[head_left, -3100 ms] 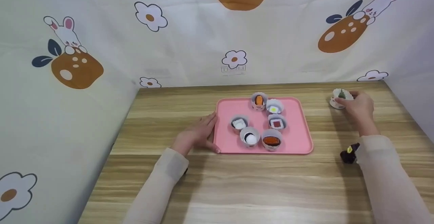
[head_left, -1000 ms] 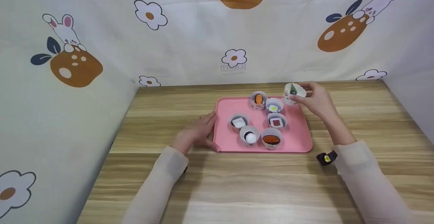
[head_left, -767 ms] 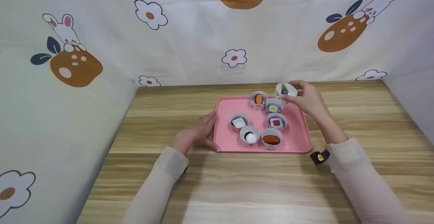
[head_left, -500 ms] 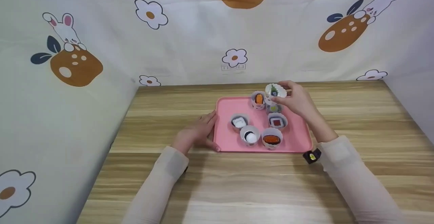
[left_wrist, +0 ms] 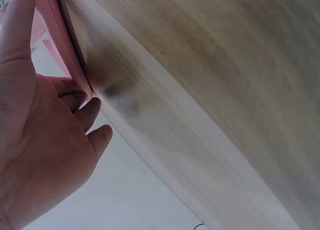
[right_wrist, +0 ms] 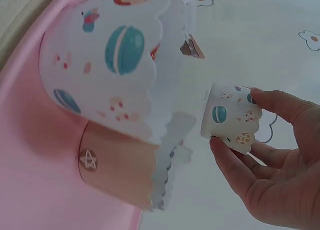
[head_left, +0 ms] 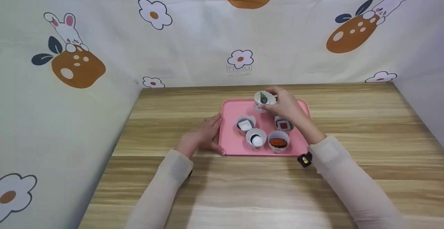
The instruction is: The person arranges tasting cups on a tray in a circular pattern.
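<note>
My right hand pinches a scallop-edged paper baking cup between thumb and fingers, above the back of the pink tray. Inside the cup show a green leaf and a small dark round piece. In the right wrist view, the cup has a teal macaron print and is tilted in the fingers. My left hand rests against the tray's left edge; in the left wrist view the fingers touch the pink rim. Two cups at the tray's back are hidden behind the held cup and right hand.
On the tray stand cups with a white square piece, a white round piece, a red oval piece and a red-centred square piece. A dark device sits by the right cuff. Behind the wooden table hangs patterned cloth.
My right hand has carried the cup leftward from the table's right side, past the tray's right edge, to over its back. The left hand has stayed at the tray's left edge.
</note>
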The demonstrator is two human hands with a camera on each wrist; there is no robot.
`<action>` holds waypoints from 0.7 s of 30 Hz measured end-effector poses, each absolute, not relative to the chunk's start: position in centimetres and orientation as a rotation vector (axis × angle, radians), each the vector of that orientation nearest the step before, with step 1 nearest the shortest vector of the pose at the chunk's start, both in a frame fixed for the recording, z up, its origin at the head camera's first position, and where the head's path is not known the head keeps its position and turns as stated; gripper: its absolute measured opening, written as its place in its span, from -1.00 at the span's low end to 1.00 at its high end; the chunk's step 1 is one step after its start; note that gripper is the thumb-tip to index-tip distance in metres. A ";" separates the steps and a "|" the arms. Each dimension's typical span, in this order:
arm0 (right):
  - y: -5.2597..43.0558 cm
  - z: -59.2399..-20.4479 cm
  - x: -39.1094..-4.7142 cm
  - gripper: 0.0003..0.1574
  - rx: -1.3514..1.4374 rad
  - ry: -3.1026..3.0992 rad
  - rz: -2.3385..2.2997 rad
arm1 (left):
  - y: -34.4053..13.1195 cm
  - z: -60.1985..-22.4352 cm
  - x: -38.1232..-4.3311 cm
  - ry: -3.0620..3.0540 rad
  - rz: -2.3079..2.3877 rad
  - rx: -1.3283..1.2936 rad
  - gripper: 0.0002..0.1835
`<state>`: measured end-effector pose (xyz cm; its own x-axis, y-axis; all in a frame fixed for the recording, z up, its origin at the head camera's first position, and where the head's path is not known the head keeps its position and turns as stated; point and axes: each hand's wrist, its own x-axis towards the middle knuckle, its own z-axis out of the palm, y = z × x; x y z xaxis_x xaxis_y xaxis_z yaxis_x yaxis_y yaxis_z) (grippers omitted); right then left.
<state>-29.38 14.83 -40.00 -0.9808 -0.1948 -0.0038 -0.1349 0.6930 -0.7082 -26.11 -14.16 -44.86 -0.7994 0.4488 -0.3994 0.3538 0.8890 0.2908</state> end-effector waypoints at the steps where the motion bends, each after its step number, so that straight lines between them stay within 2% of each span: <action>1: 14.6 -40.1 -29.4 -0.23 -0.268 2.815 -1.162 | -14.1 -44.8 -26.1 2.588 0.277 0.584 0.38; 21: 11.5 -41.4 -29.8 -0.25 -0.262 2.797 -1.031 | -14.1 -44.7 -26.3 2.578 0.250 0.595 0.39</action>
